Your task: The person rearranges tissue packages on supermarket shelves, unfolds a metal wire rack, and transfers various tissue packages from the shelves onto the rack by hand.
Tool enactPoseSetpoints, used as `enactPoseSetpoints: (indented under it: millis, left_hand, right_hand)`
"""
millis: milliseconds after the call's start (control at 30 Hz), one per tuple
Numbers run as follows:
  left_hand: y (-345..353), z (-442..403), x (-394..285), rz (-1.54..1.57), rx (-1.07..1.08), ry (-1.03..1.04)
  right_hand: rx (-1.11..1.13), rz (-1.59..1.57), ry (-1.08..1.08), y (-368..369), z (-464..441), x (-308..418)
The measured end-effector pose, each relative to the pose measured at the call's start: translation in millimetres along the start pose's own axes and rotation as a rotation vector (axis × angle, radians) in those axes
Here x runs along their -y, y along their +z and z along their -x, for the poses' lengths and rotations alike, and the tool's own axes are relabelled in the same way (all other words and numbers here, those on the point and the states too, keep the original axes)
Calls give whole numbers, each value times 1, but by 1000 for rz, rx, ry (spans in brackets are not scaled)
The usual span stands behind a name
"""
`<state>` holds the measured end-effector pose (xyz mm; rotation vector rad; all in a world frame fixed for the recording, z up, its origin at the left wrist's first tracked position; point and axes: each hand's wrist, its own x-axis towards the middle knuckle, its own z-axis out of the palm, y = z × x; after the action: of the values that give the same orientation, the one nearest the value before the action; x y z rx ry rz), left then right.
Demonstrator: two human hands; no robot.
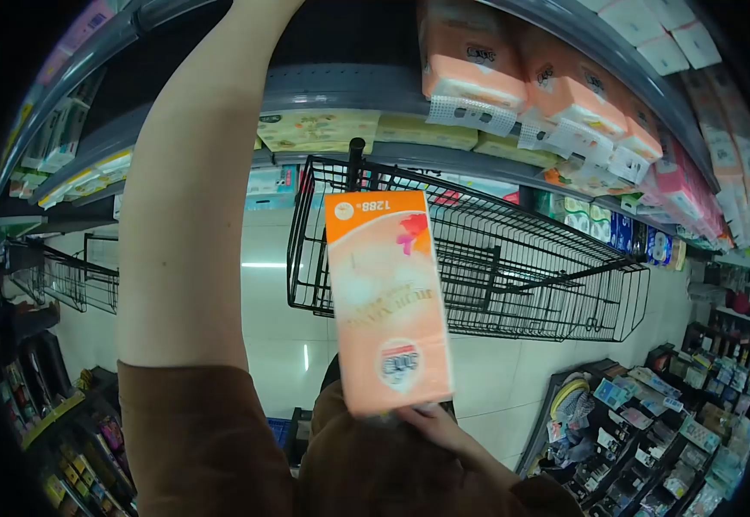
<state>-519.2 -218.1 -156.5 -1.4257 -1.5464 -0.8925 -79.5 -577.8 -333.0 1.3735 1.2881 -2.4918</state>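
Orange tissue pack (392, 302): centre of the frame, in front of the near end of the wire cart (565, 277), its print upside down to me.
Right hand (435, 428): lower centre, closed on the pack's bottom end; the pack hides some of the fingers from me.
Left hand: past the top edge; I see only the left forearm (190, 172), so I can't tell whether that hand grips anything. The two hands are apart.
Shelf (340, 84): across the top, similar orange packs (478, 65) upper right of centre.
Tipping risk: held at one end, the pack could sag or twist loose if the fingers relax.
Snag risk: swung low, its wrapper might catch the cart's wires and tear.
Blind spot: with that left hand unseen, I'd miss a knock against the shelf.
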Motion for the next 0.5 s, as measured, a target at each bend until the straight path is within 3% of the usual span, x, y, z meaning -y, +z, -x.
enactPoseSetpoints:
  millis: [133,233,300,367,433,500]
  left_hand:
    - [-2,-1,0,-9,-2,-7]
    - [4,0,3,11,-68,43]
    - [7,2,3,20,-100,58]
    - [5,2,3,31,-88,37]
    - [6,3,4,20,-56,11]
    - [6,3,6,19,-27,-12]
  right_hand:
    - [471,709,10,12,-36,87]
    - [730,538,-160,-14,-18,110]
    - [848,405,-81,-50,-6,146]
    - [774,365,-175,-95,-5,197]
    - [407,134,-335,-138,-23,208]
    - [-349,21,-412,-136,-68,237]
